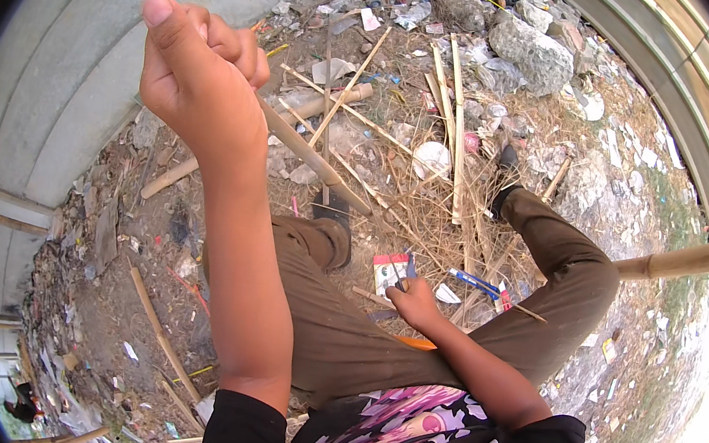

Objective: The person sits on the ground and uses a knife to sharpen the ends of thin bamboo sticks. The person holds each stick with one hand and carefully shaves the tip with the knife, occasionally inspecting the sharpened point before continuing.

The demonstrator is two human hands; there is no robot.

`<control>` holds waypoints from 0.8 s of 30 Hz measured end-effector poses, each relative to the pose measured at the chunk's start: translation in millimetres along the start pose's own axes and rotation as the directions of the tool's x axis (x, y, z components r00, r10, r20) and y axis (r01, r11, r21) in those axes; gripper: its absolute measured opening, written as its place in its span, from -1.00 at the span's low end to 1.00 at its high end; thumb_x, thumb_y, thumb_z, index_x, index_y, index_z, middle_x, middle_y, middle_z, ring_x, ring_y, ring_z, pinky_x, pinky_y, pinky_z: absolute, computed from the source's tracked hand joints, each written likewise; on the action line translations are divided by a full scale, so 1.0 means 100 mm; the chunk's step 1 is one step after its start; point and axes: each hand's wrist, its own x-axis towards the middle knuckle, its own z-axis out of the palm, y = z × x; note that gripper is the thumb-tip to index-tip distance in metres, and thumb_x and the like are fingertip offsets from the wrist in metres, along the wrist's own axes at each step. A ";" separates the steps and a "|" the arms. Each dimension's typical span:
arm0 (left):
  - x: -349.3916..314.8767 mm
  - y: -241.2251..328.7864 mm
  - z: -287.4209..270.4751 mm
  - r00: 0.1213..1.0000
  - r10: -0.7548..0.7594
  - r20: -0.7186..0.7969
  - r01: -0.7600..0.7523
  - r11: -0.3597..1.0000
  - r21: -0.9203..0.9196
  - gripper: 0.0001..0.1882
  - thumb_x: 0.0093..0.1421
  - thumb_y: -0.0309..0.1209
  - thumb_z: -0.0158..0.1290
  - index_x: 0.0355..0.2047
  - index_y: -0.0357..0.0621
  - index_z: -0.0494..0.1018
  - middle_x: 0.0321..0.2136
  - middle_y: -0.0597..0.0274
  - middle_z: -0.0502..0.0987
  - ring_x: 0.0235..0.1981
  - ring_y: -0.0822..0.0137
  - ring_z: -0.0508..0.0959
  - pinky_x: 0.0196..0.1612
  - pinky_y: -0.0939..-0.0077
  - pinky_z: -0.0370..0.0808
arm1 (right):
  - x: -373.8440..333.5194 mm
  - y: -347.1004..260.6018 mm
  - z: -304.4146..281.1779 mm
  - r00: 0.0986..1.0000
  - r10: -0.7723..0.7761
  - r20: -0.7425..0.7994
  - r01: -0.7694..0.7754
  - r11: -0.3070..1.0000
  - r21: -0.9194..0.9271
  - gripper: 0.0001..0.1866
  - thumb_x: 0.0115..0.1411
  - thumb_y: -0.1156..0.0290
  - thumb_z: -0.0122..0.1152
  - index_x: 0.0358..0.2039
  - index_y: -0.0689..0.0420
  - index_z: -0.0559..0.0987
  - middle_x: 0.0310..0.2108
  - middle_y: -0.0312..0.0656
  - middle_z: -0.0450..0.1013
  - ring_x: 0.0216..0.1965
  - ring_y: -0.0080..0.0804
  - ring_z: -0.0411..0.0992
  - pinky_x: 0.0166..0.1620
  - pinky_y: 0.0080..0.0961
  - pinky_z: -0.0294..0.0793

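Observation:
High at the upper left, my left hand (205,73) is closed, with its thumb laid over curled fingers; what it holds, if anything, is hidden. A bamboo stick (318,160) slants down from behind its heel toward my foot, and I cannot tell whether the hand grips it. Between my legs, low to the ground, my right hand (418,303) is closed around a dark narrow tool (410,266) with a blue-grey part; its exact kind is unclear. Beside that hand lies a red and white packet (386,271). An orange piece (416,343) shows under my right forearm.
Split bamboo strips (457,137) and a thicker bamboo pole (172,176) lie ahead among litter. Large rocks (531,53) sit at the far side. A blue and white narrow object (474,282) rests by my right thigh. A grey panel wall (76,58) curves along the left.

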 end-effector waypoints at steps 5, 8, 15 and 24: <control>0.06 -0.03 -0.09 0.999 -0.013 -0.042 0.013 1.000 0.005 -0.44 0.41 0.08 -0.12 -0.57 -0.02 0.08 -0.72 0.46 -0.06 -0.73 0.55 -0.07 -0.65 0.55 -0.09 | 0.16 -0.46 -0.45 0.912 0.396 0.111 -0.409 0.899 0.155 -0.75 0.09 0.41 0.21 -0.62 0.17 0.36 -0.76 -0.29 0.26 -0.81 -0.49 0.19 -0.73 -0.43 0.09; 0.12 -0.13 -0.15 1.000 -0.013 -0.020 0.013 1.000 -0.011 -0.44 0.42 0.08 -0.13 -0.58 -0.03 0.10 -0.75 0.48 -0.01 -0.79 0.59 -0.02 -0.70 0.58 -0.07 | -0.24 -0.95 -0.39 0.992 -0.125 -0.002 0.125 0.991 0.055 -0.73 0.14 0.44 0.22 -0.61 0.13 0.34 -0.74 -0.39 0.24 -0.73 -0.68 0.15 -0.67 -0.52 0.06; 0.22 -0.22 -0.11 0.999 -0.029 0.018 0.030 0.999 -0.020 -0.44 0.43 0.09 -0.17 -0.56 -0.04 0.10 -0.74 0.48 0.01 -0.79 0.61 -0.04 -0.71 0.58 -0.06 | -0.21 -0.79 -0.04 0.695 -0.676 -0.247 0.696 0.718 -0.008 -0.60 0.27 0.55 0.19 -0.65 0.09 0.24 -0.76 -0.48 0.17 -0.66 -0.79 0.08 -0.61 -0.61 0.04; 0.23 -0.23 -0.12 0.999 -0.051 -0.006 0.051 0.997 -0.058 -0.46 0.40 0.09 -0.10 -0.55 -0.03 0.13 -0.73 0.47 -0.03 -0.75 0.57 -0.07 -0.68 0.56 -0.11 | 0.04 -0.50 -0.19 0.989 -0.145 -0.029 0.123 0.913 -0.388 -0.56 0.15 0.26 0.33 -0.73 0.19 0.38 -0.79 -0.28 0.30 -0.75 -0.50 0.27 -0.59 -0.39 0.28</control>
